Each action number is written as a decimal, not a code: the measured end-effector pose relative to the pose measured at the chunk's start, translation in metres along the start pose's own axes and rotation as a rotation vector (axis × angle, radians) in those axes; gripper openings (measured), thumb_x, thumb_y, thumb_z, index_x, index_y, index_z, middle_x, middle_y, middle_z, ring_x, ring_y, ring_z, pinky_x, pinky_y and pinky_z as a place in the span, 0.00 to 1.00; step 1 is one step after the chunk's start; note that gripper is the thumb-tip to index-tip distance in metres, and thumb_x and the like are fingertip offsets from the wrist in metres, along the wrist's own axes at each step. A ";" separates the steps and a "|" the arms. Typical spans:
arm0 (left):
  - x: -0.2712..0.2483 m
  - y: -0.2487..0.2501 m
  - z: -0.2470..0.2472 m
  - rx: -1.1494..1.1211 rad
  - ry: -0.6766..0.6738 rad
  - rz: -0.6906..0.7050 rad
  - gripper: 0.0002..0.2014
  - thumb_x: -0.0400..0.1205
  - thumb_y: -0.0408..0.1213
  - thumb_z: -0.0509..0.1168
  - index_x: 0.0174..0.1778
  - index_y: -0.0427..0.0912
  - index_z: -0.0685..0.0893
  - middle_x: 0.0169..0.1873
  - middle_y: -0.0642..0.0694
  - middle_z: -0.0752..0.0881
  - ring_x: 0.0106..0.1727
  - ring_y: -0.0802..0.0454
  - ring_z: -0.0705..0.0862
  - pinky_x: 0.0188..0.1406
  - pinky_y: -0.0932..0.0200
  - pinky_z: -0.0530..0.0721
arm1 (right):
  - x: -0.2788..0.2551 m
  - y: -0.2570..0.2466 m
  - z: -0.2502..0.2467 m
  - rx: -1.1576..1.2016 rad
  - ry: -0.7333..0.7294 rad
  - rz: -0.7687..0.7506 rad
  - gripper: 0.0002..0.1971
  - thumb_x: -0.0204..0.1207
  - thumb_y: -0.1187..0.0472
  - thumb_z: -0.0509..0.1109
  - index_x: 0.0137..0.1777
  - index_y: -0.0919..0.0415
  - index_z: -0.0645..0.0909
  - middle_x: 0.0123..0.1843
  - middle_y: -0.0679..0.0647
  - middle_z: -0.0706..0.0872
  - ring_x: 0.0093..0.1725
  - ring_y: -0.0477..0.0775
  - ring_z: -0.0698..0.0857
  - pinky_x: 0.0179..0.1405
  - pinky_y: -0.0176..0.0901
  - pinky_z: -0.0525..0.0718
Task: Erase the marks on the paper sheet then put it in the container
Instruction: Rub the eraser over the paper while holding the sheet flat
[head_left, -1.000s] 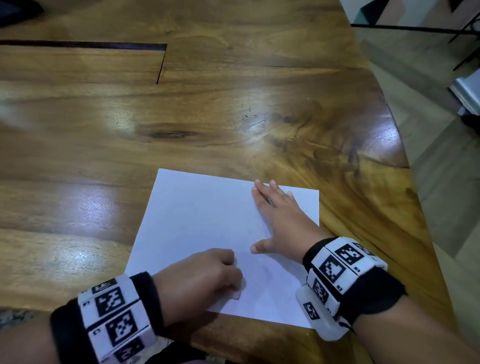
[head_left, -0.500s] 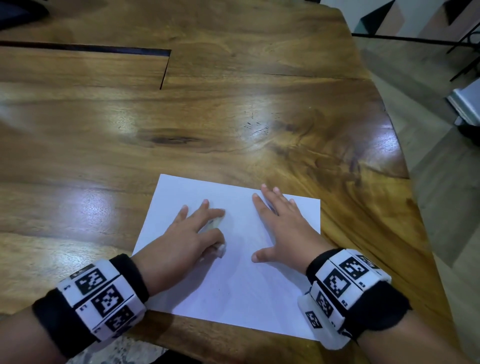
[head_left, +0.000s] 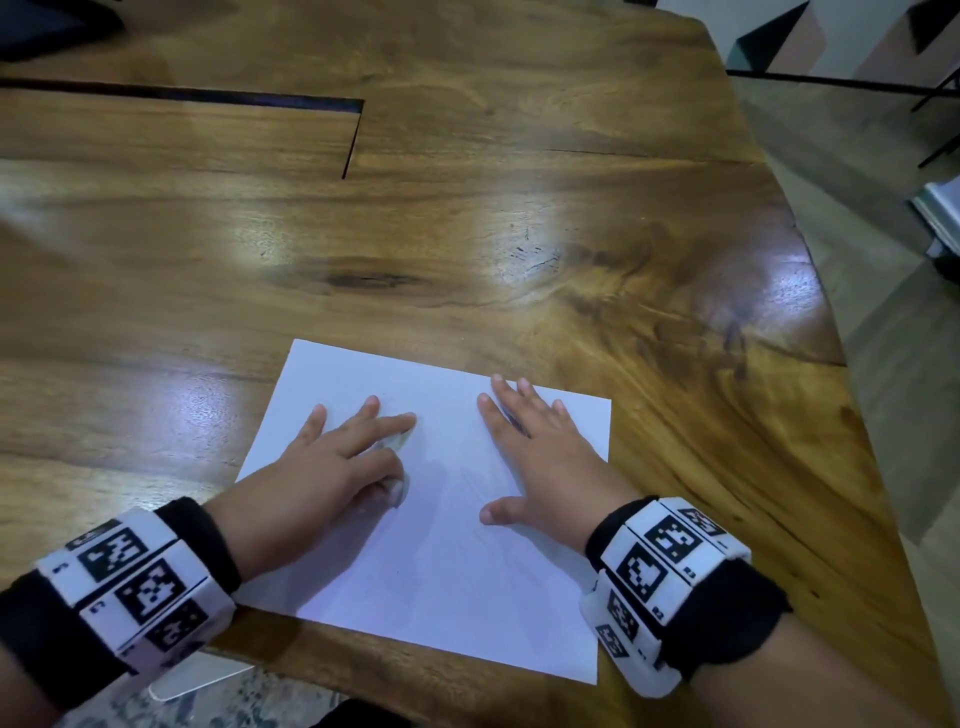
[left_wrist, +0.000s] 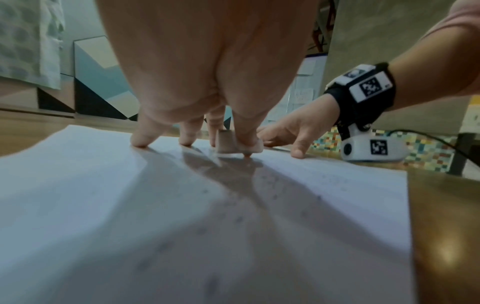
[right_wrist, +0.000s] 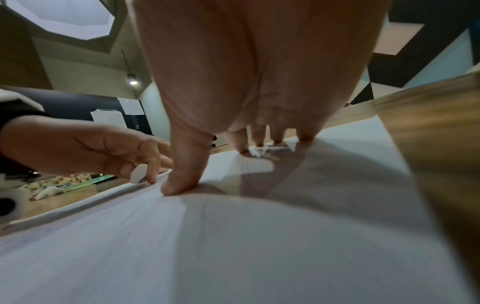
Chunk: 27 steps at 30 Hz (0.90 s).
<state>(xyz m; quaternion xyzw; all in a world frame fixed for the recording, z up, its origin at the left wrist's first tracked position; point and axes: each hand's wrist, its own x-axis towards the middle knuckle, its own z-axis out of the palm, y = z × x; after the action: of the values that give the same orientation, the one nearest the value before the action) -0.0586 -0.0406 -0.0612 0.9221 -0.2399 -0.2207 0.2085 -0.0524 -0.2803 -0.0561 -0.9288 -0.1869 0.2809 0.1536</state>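
Two hands rest on a white paper sheet (head_left: 447, 545) lying on a wooden table (head_left: 467, 208), the left one pinching a small eraser (left_wrist: 228, 145).

The left hand's (head_left: 317, 478) fingers (left_wrist: 141, 135) are spread with their tips on the paper, and the thumb and forefinger pinch the pale eraser against the sheet, near its middle. The right hand (head_left: 540, 462) lies flat and holds nothing, its four fingers (right_wrist: 239, 142) close together and the thumb splayed out, all tips touching the paper's right half. Faint grey specks show on the sheet in the left wrist view. Each wrist wears a black band (head_left: 680, 587) with black-and-white square markers. The paper sits close to the table's near edge. No container is in view.
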 end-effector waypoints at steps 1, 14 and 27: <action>0.003 0.005 0.000 -0.042 0.018 -0.020 0.06 0.81 0.36 0.57 0.43 0.54 0.74 0.76 0.51 0.64 0.81 0.49 0.49 0.76 0.38 0.53 | -0.001 0.003 0.000 -0.014 -0.002 0.006 0.53 0.73 0.43 0.71 0.83 0.54 0.34 0.83 0.46 0.27 0.81 0.47 0.28 0.81 0.47 0.31; 0.072 0.028 -0.033 -0.157 0.395 -0.296 0.06 0.74 0.38 0.71 0.43 0.40 0.85 0.28 0.49 0.80 0.35 0.48 0.78 0.24 0.67 0.66 | -0.007 0.009 -0.002 0.018 -0.016 0.024 0.56 0.70 0.42 0.73 0.83 0.51 0.33 0.82 0.41 0.28 0.80 0.44 0.27 0.81 0.47 0.31; 0.073 0.053 -0.019 -0.103 0.281 -0.107 0.06 0.73 0.35 0.70 0.44 0.39 0.86 0.33 0.46 0.77 0.36 0.50 0.74 0.31 0.61 0.60 | -0.007 0.007 -0.003 0.011 -0.002 0.026 0.56 0.69 0.42 0.74 0.83 0.52 0.35 0.83 0.43 0.29 0.81 0.46 0.29 0.80 0.47 0.31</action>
<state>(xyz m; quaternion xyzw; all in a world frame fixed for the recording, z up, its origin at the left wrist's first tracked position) -0.0104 -0.1163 -0.0422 0.9435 -0.1472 -0.1121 0.2749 -0.0546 -0.2904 -0.0531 -0.9301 -0.1735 0.2846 0.1547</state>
